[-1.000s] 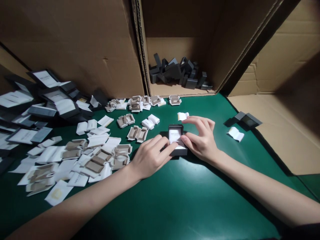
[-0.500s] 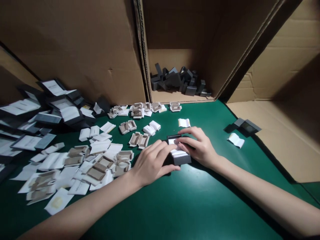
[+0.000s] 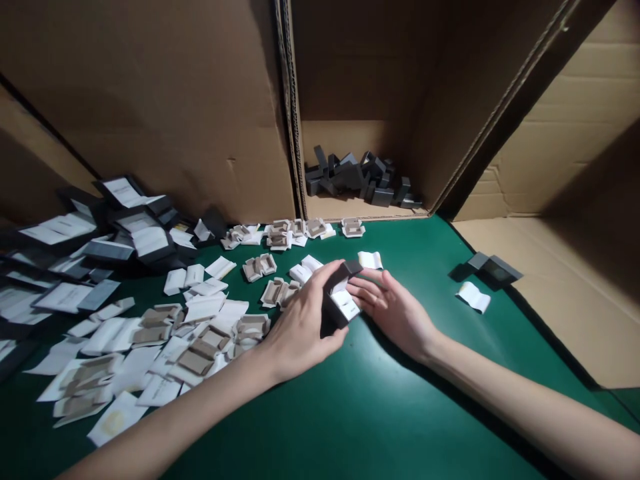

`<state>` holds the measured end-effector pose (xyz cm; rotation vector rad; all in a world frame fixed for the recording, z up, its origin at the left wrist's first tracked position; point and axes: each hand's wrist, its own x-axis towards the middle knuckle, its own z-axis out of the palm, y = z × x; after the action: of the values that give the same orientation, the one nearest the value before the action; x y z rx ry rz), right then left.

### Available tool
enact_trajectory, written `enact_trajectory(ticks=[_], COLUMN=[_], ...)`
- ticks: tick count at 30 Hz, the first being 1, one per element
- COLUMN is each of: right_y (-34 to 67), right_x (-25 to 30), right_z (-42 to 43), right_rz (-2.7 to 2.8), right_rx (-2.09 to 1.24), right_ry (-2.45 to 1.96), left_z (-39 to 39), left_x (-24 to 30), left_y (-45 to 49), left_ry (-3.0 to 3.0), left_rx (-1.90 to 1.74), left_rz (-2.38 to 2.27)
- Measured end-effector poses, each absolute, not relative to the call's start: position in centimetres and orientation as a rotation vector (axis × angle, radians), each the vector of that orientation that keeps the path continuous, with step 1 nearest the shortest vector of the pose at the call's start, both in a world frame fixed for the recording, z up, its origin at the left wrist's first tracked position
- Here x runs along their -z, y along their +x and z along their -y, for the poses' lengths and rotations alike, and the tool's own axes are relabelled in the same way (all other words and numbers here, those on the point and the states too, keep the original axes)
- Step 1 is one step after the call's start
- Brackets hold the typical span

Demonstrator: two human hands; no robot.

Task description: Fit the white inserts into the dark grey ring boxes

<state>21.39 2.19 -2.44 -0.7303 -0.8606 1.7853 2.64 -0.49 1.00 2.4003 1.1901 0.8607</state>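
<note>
A small dark box (image 3: 334, 308) with a white insert (image 3: 346, 301) is tilted up on its side above the green table (image 3: 380, 413). My left hand (image 3: 300, 327) grips it from the left, fingers wrapped round its top and side. To the right of the box is my right hand (image 3: 395, 310), its fingers stretched out and its fingertips touching the white insert.
Several white and tan card inserts (image 3: 200, 333) litter the table at left. Flat dark boxes with white cards (image 3: 100, 233) pile at far left. A big cardboard box (image 3: 400, 100) at the back holds several dark boxes (image 3: 360, 177). A dark lid (image 3: 495, 268) and a white insert (image 3: 473, 296) lie at right.
The box lay flat under both hands; my left hand has now lifted and tilted it onto its side. My right hand has opened and slid lower right.
</note>
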Motion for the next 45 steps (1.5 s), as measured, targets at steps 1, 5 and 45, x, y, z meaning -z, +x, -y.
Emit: enact_trajectory(ticks=[1, 5, 45], right_y=[21.1, 20.9, 24.1], right_x=[2.4, 2.1, 2.8], right_z=[-2.0, -1.3, -3.7], right_rz=[0.747, 0.467, 1.007], right_rx=[-1.894, -2.121, -1.479], right_ry=[-0.692, -0.586, -0.803], left_z=[0.4, 0.5, 1.1], left_x=[-1.5, -3.4, 1.4], left_y=[2.6, 2.7, 2.5], left_ry=[2.529, 2.933, 2.396], left_rx=[-0.841, -0.578, -0.511], left_rz=[-1.132, -0.862, -1.312])
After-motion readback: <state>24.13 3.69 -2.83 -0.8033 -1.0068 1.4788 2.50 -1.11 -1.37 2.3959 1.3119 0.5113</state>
